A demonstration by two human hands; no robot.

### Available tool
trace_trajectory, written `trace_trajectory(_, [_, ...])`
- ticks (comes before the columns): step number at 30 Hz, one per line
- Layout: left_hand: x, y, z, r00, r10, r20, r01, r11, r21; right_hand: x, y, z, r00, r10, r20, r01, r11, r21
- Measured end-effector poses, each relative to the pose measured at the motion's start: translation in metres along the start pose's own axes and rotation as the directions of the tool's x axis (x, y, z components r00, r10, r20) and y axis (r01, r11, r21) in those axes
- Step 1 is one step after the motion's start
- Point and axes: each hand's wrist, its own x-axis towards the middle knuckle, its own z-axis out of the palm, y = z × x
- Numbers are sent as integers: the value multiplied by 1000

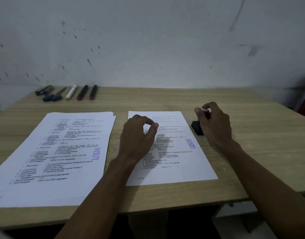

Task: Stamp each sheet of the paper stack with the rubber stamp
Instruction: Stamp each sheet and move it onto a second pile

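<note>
The rubber stamp stands on the worktop just beside the right edge of the single sheet, with the right hand curled around its handle. The left hand hangs over the middle of that sheet, its fingers loosely curled with thumb and forefinger nearly meeting, holding nothing. This sheet already carries a purple mark; so does the top of the paper stack on the left, which suggests that pile is the finished one.

The likely slip is the sheet sliding or creasing when the left hand pulls it across, since nothing pins it down. A smear is possible too if the fresh ink is dragged under the palm. Stamping the same sheet twice would come from losing track of which pile is which.

The stack's near edge sits at the worktop's front edge, so a nudge could tip sheets off. Open surface lies to the right and behind; the pens at the back are well apart.
</note>
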Motion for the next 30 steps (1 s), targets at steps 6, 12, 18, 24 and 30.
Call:
trace_trajectory(6, [0, -6, -3, 979, -188, -82, 205, 896, 395, -21, -4, -10, 993, 114, -34, -116, 991, -61])
trace_trajectory(12, [-3, -11, 2, 922, -387, -19, 307, 701, 643, -64, -9, -17, 957, 186, 225, -76, 902, -424])
trace_trajectory(18, [0, -9, -1, 892, -451, -37, 395, 736, 550, -80, -24, -14, 954, 153, 257, -53, 931, -360])
trace_trajectory(24, [3, -2, -6, 888, -449, -101, 459, 848, 266, -82, -27, -17, 952, 168, 255, -85, 948, -306])
trace_trajectory(30, [5, -2, -15, 885, -448, -124, 458, 887, 63, -81, -28, -20, 947, 176, 269, -108, 962, -250])
